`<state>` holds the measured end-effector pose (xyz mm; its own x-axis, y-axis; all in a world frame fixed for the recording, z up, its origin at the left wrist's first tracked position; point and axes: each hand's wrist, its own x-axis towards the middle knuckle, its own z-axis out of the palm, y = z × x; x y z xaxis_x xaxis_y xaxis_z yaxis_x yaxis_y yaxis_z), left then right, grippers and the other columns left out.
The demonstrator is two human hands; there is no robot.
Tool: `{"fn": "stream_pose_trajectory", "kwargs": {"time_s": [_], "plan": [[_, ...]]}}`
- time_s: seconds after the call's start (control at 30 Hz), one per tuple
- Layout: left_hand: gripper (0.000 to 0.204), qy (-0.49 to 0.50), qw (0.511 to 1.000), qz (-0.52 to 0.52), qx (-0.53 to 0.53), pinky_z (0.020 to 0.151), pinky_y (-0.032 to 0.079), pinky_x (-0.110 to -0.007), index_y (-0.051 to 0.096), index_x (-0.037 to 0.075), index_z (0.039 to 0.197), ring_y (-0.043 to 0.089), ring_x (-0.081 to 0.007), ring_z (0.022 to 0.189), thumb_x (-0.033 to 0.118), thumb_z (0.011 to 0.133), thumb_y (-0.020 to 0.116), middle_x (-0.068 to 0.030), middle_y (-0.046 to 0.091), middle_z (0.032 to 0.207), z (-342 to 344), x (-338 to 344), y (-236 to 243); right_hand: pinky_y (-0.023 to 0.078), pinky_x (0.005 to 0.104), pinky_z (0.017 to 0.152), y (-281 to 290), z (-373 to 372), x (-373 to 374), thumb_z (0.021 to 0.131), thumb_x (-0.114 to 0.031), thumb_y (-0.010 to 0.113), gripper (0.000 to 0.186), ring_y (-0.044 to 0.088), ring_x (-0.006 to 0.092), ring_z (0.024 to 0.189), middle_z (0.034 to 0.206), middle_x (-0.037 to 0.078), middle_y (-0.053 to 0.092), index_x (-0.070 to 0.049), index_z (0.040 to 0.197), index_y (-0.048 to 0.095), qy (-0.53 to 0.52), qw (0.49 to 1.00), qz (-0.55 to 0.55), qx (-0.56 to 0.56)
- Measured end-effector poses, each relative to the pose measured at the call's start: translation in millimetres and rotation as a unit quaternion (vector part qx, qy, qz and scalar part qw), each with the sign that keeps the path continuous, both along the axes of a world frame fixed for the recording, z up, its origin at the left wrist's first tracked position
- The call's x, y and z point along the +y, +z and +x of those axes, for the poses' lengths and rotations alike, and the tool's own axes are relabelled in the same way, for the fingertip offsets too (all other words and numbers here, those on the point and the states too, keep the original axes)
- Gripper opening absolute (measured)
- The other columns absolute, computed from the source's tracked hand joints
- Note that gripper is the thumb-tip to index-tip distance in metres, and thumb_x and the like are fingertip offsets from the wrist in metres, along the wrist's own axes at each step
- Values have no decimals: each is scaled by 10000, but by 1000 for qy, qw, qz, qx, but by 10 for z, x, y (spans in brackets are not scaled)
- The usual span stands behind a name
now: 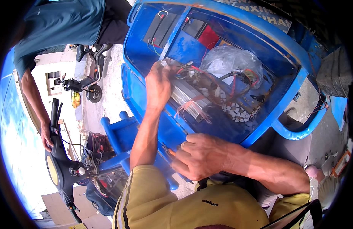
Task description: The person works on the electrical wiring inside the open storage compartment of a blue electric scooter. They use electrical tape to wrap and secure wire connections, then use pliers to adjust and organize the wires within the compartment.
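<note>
My left hand (159, 89) is closed at the inner edge of a blue metal vehicle body (167, 101), its fingertips pinching a small white connector (164, 63). Just right of it lies a silver finned controller box (190, 100) with loose coloured wires (190, 70) around its top end. Pinkish wires (193, 108) trail over its lower end. Nearer to me, my right hand (203, 156) is closed around a thin tool with an orange handle (171, 152). Most of that tool is hidden by the fingers, so its kind does not show.
Dark batteries (159, 28) stand in the far compartment. A clear plastic bag (232, 63) and small white pieces (239, 112) lie inside the body. At left, another person's hand (46, 139) rests by the handlebar (56, 114). A scooter (88, 82) is parked beyond.
</note>
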<state>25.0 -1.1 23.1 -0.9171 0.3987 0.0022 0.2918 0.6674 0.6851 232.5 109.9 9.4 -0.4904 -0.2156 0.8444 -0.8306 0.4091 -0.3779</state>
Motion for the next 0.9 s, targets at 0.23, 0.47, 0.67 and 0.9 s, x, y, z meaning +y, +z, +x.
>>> {"fn": "stream_pose_trajectory", "kwargs": {"time_s": [0.23,0.47,0.67,0.9], "plan": [[223,3,1000,6,-9,957,575,-334,563,-80,1305,740,-218,1082,1,1104,510,-185,782,1141,46,24,29,371,344,537,8,-8,19,763,-183,701,206,551,155,547,561,-7,481,-101,675,534,-4,1000,-2,2],[272,-36,999,-11,36,934,574,-419,652,-6,1259,770,-325,1035,74,999,644,-181,792,1153,-44,-68,-135,348,318,544,-9,-7,30,798,-130,725,220,488,127,575,619,-47,439,-122,675,542,-10,1000,13,-4],[349,-96,983,-156,28,896,576,-420,739,49,1254,757,-335,950,112,911,737,-165,789,1141,-5,3,-22,350,317,542,3,-7,38,804,-122,726,232,489,128,570,616,-47,446,-121,669,537,-13,1000,3,-4],[325,-47,975,-217,9,816,562,-467,710,-15,1131,738,-375,882,147,849,710,-244,750,967,40,85,104,353,319,535,-27,-10,27,811,-101,728,247,494,129,565,608,-43,447,-121,667,528,-17,1000,9,-13]]}}
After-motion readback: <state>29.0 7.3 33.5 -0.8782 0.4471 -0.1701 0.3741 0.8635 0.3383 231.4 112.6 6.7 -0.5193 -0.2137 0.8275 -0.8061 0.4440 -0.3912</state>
